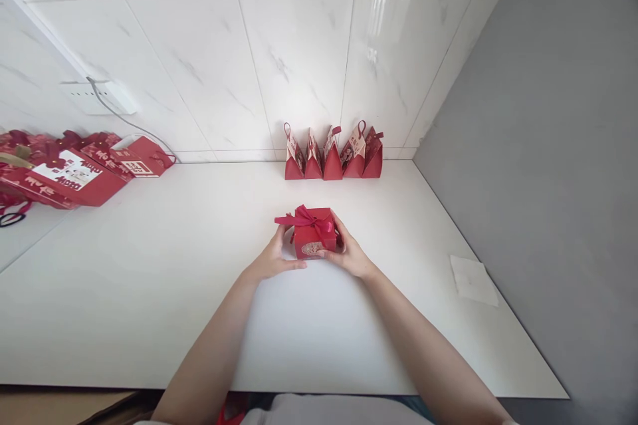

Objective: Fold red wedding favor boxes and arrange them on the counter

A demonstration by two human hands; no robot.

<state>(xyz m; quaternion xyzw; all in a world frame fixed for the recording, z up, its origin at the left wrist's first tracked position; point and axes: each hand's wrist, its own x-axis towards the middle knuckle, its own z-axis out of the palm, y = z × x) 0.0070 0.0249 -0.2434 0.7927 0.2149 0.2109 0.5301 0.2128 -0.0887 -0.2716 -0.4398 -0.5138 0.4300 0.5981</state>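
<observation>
Red box: on the bench, between the two hands; the step in hand looks like steadying or squaring it, already tied.
Left pile: boxes on the far left; one bears a white label with dark characters, another a pale panel, both too small to read.
Left hand: fingers spread apart at the box's left side, thumb by its near left corner; whether the hidden tips touch, I cannot tell.
Ribbon bow: tied on top, one tail pointing left.
Badge: pale and rounded, on the near face; its marks are not legible.
Pointed boxes: five in a row on the far side, printed panels unreadable.
Right hand: fingers gripping the right side, thumb on the near face; any next move calls, I judge, for an even hold that spares the bow.
Paper: flat, right edge, no readable writing.
</observation>
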